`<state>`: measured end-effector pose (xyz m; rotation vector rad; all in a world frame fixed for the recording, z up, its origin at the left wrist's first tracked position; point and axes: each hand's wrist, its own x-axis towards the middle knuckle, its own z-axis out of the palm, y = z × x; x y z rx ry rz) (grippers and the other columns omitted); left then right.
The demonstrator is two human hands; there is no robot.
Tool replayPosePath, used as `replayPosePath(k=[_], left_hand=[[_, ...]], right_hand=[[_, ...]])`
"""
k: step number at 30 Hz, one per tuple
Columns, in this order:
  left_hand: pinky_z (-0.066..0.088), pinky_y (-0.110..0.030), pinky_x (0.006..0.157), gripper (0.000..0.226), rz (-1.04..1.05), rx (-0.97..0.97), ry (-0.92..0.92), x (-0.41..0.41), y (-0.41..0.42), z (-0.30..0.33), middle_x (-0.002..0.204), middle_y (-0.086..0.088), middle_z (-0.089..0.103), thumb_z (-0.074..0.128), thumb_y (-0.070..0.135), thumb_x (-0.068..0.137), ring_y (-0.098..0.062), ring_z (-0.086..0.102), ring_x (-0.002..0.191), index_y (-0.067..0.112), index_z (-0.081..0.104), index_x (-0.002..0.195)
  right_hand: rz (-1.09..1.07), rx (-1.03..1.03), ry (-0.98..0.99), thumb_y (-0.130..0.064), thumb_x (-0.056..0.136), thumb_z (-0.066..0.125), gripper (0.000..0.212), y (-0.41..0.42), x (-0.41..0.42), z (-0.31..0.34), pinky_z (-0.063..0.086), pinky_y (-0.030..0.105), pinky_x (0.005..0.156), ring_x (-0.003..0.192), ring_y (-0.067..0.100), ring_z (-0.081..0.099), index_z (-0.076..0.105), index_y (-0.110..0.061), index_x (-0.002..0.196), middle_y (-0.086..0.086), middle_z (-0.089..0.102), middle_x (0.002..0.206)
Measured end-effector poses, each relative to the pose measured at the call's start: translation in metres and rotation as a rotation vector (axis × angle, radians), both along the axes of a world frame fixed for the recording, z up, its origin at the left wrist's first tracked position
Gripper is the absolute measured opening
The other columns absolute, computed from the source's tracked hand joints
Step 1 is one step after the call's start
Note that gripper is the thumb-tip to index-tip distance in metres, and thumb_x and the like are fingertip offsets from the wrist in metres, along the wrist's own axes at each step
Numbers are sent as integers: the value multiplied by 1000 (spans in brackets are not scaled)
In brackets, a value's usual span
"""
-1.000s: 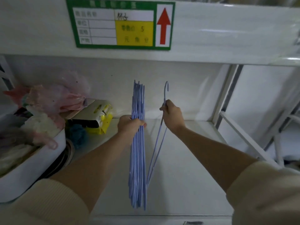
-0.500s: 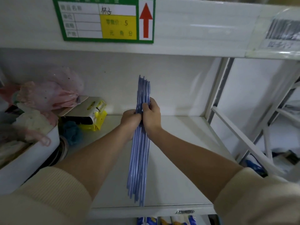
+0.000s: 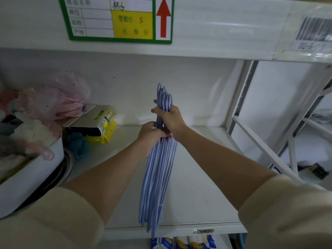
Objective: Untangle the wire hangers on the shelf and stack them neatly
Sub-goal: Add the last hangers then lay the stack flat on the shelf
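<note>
A bundle of several blue wire hangers (image 3: 156, 180) stands edge-on above the white shelf (image 3: 197, 186), hooks pointing up toward the back wall. My left hand (image 3: 150, 134) grips the bundle at its neck from the left. My right hand (image 3: 169, 119) is closed around the same bundle just above, near the hooks, fingers wrapped over the wires. The lower ends of the hangers reach past the shelf's front edge. All the hangers lie pressed together in one flat stack.
A white bin (image 3: 34, 173) with pink and white soft items fills the left side. A yellow packet (image 3: 102, 128) and a blue scrubber (image 3: 78, 144) lie behind it. A white upper shelf with a green price label (image 3: 118, 18) hangs overhead; a metal frame post (image 3: 240, 97) stands right.
One second ago my right hand held a single hanger apart from the bundle. It has brought that hanger against the stack, and both hands now clasp the whole bundle together.
</note>
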<state>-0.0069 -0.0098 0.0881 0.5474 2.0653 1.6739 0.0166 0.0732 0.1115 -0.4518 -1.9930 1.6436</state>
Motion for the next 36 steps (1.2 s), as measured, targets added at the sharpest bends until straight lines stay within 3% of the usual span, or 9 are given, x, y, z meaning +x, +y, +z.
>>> replayPosePath(k=[2, 6, 11, 16, 23, 26, 30, 34, 36], left_hand=[[51, -21, 51, 13, -38, 35, -13, 0, 2, -4, 65, -5, 71, 72, 3, 80, -10, 67, 51, 7, 61, 87], [56, -20, 56, 26, -126, 41, -26, -5, 0, -6, 77, -8, 74, 70, 6, 84, -5, 71, 56, -3, 64, 108], [58, -23, 50, 8, -338, -76, -289, -8, -4, 11, 82, -7, 73, 60, 9, 94, -14, 70, 59, 7, 62, 101], [56, -22, 61, 19, -455, -454, -119, -22, -9, 21, 74, 3, 75, 63, 28, 93, -8, 71, 63, 11, 69, 89], [45, -21, 59, 29, -481, -363, 0, -25, -6, 16, 52, 4, 65, 62, 17, 92, -9, 59, 51, 8, 65, 65], [47, -20, 54, 13, -423, -330, 31, -20, -1, 21, 59, -2, 64, 65, 15, 88, -14, 58, 55, 7, 64, 79], [42, -27, 60, 34, -426, -686, 444, -12, 2, 23, 84, -3, 56, 67, 26, 79, -18, 54, 68, 17, 51, 107], [42, -35, 71, 34, -231, -904, 860, -1, 10, 13, 107, -12, 58, 51, 13, 88, -32, 60, 96, 8, 46, 122], [41, -37, 74, 35, -120, -933, 917, 2, 14, 7, 117, -14, 59, 46, 10, 93, -35, 60, 109, 7, 44, 128]], right_hand=[[111, -60, 43, -8, 95, 52, 34, 8, 6, 12, 52, 37, 96, 112, 30, 61, 58, -6, 128, 20, 64, 122], [268, -159, 77, -9, 98, 45, 28, 22, 11, 24, 55, 17, 73, 91, 21, 65, 61, -2, 121, 10, 66, 92], [26, -136, 97, -13, 97, 49, 22, 20, 4, 23, 45, 36, 78, 68, 16, 59, 64, -12, 82, 4, 64, 75], [-59, -105, 115, -17, 98, 48, 26, 22, 8, 20, 44, 21, 59, 61, 13, 54, 65, -2, 111, 2, 65, 77], [-61, -271, 125, -12, 98, 41, 27, 20, 18, 39, 42, 32, 81, 83, 21, 61, 63, 2, 108, 22, 69, 113], [-133, -287, 133, -6, 96, 41, 26, 20, 18, 40, 41, 30, 80, 81, 23, 61, 64, 5, 103, 18, 70, 98], [-219, -325, 133, -4, 91, 47, 27, 20, 12, 41, 41, 24, 69, 62, 17, 55, 60, -11, 68, 5, 61, 65], [-264, -244, 68, -9, 92, 48, 34, 12, 8, 44, 45, 30, 66, 76, 23, 49, 57, -16, 60, 5, 65, 69], [-255, -216, 25, -11, 94, 45, 34, 8, 7, 50, 52, 42, 81, 79, 21, 49, 59, -13, 63, 3, 67, 74]])
